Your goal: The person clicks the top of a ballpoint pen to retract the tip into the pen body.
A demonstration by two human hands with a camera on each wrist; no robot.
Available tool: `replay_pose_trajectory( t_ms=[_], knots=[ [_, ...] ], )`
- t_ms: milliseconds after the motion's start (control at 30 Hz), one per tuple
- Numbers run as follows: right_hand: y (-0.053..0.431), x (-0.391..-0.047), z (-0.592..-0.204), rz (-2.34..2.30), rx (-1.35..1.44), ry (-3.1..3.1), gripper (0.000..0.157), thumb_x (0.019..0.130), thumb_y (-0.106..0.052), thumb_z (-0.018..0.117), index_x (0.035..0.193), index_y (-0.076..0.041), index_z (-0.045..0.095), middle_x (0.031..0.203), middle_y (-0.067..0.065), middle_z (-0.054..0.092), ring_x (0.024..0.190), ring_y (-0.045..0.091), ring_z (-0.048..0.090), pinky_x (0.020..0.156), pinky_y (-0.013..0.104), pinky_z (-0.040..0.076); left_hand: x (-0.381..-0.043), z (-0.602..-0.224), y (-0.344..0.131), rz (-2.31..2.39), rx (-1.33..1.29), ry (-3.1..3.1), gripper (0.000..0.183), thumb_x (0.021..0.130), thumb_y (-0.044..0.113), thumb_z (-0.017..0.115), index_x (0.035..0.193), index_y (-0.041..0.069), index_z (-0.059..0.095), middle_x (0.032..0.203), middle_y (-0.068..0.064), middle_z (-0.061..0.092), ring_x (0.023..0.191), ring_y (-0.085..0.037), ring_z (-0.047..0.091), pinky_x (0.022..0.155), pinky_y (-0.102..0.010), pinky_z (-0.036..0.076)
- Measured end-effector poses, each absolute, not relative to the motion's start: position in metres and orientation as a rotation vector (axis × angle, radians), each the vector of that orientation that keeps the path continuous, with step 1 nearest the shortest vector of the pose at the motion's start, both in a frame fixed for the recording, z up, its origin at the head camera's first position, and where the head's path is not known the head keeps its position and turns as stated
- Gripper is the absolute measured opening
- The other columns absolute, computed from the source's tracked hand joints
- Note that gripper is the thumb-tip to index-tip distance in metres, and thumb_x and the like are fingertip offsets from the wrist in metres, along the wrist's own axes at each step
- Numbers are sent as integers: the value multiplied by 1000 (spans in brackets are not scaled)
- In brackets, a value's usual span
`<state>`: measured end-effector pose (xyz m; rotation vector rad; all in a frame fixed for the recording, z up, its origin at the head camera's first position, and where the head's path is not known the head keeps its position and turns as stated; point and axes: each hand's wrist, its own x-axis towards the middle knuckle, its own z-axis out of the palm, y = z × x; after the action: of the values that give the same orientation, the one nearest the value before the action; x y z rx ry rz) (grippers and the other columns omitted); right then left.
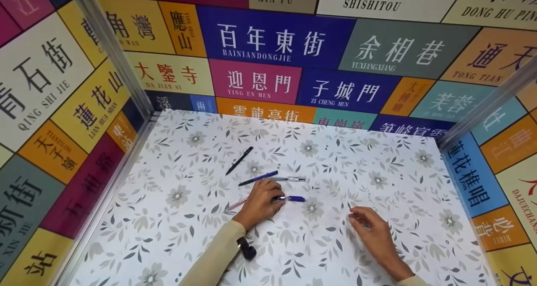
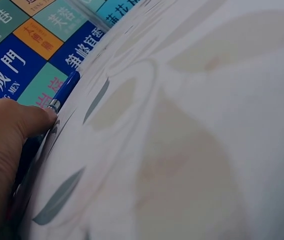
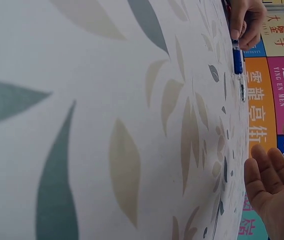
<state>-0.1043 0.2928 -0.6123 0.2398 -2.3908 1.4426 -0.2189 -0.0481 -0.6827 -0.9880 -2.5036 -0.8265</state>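
Observation:
My left hand (image 1: 261, 203) pinches a blue-capped pen (image 1: 295, 198) low over the flowered tabletop. In the left wrist view the thumb lies against that pen (image 2: 66, 91), and its far end points away from the palm. Just beyond the knuckles lie a dark blue pen (image 1: 256, 178) and a clear pen (image 1: 295, 178), partly covered by the hand. A thin red pen (image 1: 237, 204) shows beside the left wrist, its other end hidden. My right hand (image 1: 372, 229) is held off to the right, fingers loosely bent and holding nothing; its palm side appears in the right wrist view.
A black pen (image 1: 239, 160) lies farther back, apart from the others. The table's floral cover (image 1: 201, 235) meets panels of coloured signs (image 1: 277, 36) at the back and both sides. A small black device (image 1: 246, 249) sits on the left wrist.

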Motion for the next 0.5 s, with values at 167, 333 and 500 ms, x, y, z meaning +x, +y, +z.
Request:
replay_pose_trajectory(
  t_ms=[167,333,500],
  knots=[
    [291,-105,-612,1436,251,-2380,34,86,26,76,112,5,77,106,20,75,92,32,77,81,18,60,-220,-681,-49,-867,-964,-2521,10,95,24,87,102,17,87,109,1,74,112,-22,63,107,-46,46],
    [289,-105,-609,1451,243,-2378,33,86,26,76,112,6,77,106,26,74,92,35,77,82,18,60,-220,-681,-49,-892,-952,-2514,9,94,23,87,101,17,87,103,1,73,108,-22,62,105,-47,46],
    [292,-107,-615,1448,226,-2396,33,86,25,76,113,5,77,105,25,76,92,35,77,82,17,59,-216,-680,-48,-878,-933,-2504,8,95,23,86,100,17,86,100,3,74,108,-20,62,105,-48,44]
  ],
)
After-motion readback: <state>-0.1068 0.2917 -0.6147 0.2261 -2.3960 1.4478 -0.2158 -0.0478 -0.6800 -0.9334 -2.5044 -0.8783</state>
